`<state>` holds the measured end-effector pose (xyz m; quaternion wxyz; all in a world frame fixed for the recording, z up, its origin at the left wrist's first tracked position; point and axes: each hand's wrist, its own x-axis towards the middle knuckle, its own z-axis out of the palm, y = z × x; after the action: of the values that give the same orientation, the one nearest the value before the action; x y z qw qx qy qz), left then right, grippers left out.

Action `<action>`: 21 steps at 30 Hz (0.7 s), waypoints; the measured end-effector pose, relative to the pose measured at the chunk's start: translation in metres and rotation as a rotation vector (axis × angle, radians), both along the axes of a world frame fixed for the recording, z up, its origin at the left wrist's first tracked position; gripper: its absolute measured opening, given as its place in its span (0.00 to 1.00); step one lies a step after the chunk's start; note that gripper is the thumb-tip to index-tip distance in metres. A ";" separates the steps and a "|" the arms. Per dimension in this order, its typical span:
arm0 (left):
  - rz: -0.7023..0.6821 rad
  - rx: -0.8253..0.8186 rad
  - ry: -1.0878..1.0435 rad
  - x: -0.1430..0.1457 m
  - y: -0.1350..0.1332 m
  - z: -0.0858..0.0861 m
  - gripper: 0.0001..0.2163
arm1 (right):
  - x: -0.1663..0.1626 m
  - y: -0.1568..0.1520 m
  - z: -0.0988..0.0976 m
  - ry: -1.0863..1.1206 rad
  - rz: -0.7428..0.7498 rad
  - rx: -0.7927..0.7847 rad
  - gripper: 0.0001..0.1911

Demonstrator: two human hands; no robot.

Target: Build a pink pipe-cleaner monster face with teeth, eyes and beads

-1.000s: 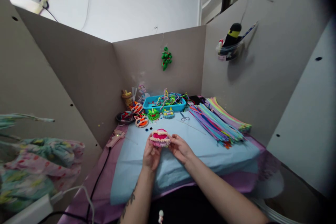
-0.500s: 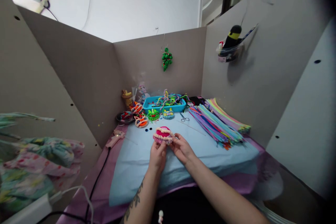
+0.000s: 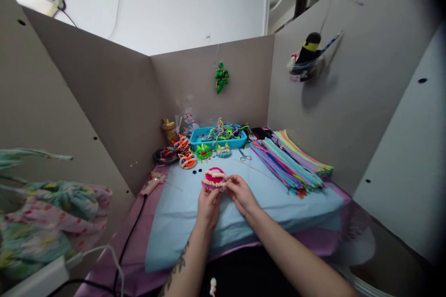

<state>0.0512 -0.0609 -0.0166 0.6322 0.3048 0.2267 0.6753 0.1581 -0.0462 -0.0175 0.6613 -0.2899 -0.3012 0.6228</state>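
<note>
A round pink piece of pipe-cleaner craft [image 3: 213, 178], with cream bumpy rows like teeth around a deep pink middle, is held above the blue cloth. My left hand [image 3: 209, 204] grips its lower edge, thumb on the front. At its right edge are the pinched fingers of my right hand [image 3: 240, 193]. Two small dark discs [image 3: 197, 171] lie on the cloth just behind the craft. Finished-looking craft faces stand farther back: an orange one [image 3: 188, 161], a green one [image 3: 203, 152] and a light blue one [image 3: 223, 150].
A blue tray [image 3: 200, 141] of tangled pipe-cleaner scraps stands at the back. Scissors [image 3: 245, 156] lie before it, and bundles of pipe cleaners [image 3: 289, 164] cover the right side. A pink glue gun [image 3: 153, 184] with a black cord rests at left. Grey panels [image 3: 212, 51] enclose the table.
The pink craft has shifted slightly left and up and is tipped a little, so more of its deep pink middle shows. Both hands moved with it and keep hold.
</note>
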 end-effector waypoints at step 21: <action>-0.003 -0.038 -0.077 -0.008 0.003 0.000 0.16 | 0.000 0.005 -0.003 -0.195 -0.047 -0.018 0.18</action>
<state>0.0434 -0.0584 -0.0161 0.6471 0.2670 0.2146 0.6811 0.1579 -0.0410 -0.0206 0.6405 -0.3623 -0.3517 0.5787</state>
